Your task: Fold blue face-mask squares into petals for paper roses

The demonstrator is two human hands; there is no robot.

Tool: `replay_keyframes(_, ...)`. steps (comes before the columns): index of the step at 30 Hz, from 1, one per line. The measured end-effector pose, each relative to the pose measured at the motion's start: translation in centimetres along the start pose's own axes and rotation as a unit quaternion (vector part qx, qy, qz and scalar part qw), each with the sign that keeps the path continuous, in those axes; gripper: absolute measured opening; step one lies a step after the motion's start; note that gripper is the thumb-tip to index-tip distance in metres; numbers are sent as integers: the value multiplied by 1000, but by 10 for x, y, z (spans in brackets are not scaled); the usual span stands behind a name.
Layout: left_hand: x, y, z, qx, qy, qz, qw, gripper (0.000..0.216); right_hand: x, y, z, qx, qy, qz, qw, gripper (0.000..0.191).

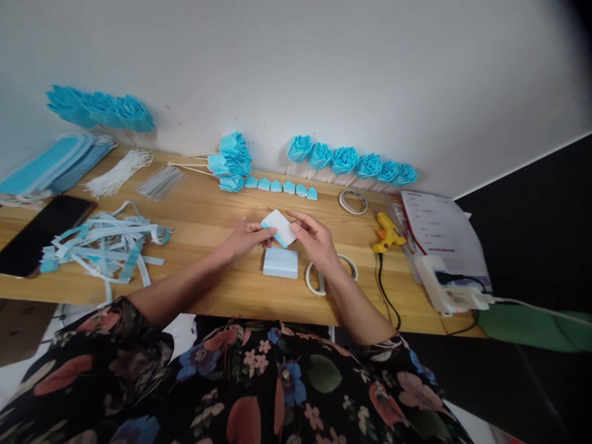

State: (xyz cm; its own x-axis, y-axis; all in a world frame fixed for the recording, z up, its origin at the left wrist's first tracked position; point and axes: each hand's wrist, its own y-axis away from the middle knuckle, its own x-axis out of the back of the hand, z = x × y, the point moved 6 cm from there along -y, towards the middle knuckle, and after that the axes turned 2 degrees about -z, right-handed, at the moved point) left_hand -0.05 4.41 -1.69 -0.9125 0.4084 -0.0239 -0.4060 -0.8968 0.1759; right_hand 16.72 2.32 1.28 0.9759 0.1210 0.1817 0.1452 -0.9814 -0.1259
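Note:
A small square of white and blue mask fabric (pixel 280 227) is held between both hands. My left hand (pixel 252 237) pinches its left corner with thumb and fingers. On the right edge, the thumb and fingers of my right hand (pixel 314 237) grip the same piece. Just below it on the table lies a stack of pale blue fabric squares (pixel 280 264). White-handled scissors (pixel 309 282) lie partly hidden beneath my right wrist. Beyond my hands, several small folded blue petals (pixel 276 187) form a row.
Blue fabric roses (pixel 345 160) line the wall, with others (pixel 234 161) lying mid-table. A tape roll (pixel 342 202), yellow glue gun (pixel 389 233) and power strip (pixel 435 287) occupy the right. Cut strips (pixel 104 243), a phone (pixel 41 234), masks (pixel 60 163), cords (pixel 120 172) and wires (pixel 161 182) sit left.

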Motion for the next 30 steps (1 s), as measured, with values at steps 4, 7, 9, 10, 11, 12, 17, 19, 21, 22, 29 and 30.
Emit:
replay_keyframes(4, 2, -1, 2, -4, 7, 10, 1000, 32, -8, 1, -1, -16, 5, -60, 998, 54)
replay_keyframes(7, 2, 0, 4, -15, 0, 15, 1000, 34, -10, 2, -1, -9, 52, -53, 997, 57)
replay_keyframes(9, 2, 1, 5, -22, -9, 13, 1000, 36, -10, 2, 0, -3, 74, -37, 997, 56)
replay_keyframes(10, 1, 2, 5, -22, -13, 7, 1000, 37, -10, 2, 1, -2, 78, -31, 996, 55)
replay_keyframes(11, 0, 2, 5, -21, -16, -2, 1000, 37, -10, 2, 2, 0, 78, -28, 997, 55)
replay_keyframes(12, -1, 3, 4, -20, -16, -10, 1000, 36, -10, 2, 3, 3, 76, -26, 997, 55)
replay_keyframes(17, -3, 0, 2, 0, 90, -6, 996, 31, -6, 2, -2, 27, 107, -29, 993, 52)
replay_keyframes(19, -3, -2, 0, 21, 172, -7, 985, 28, 0, 3, -13, 87, 164, -10, 983, 51)
replay_keyframes(21, -2, -3, -1, 32, 229, -8, 973, 24, 4, 4, -27, 173, 241, 3, 955, 56)
replay_keyframes(22, -2, -3, -1, 34, 245, -10, 969, 22, 4, 5, -32, 213, 277, 1, 937, 60)
replay_keyframes(29, -9, 0, -6, 54, 241, -55, 968, 24, -7, 10, -36, 305, 360, -44, 881, 44)
replay_keyframes(30, -10, 0, -6, 55, 231, -55, 970, 25, -8, 10, -35, 308, 359, -46, 880, 38)
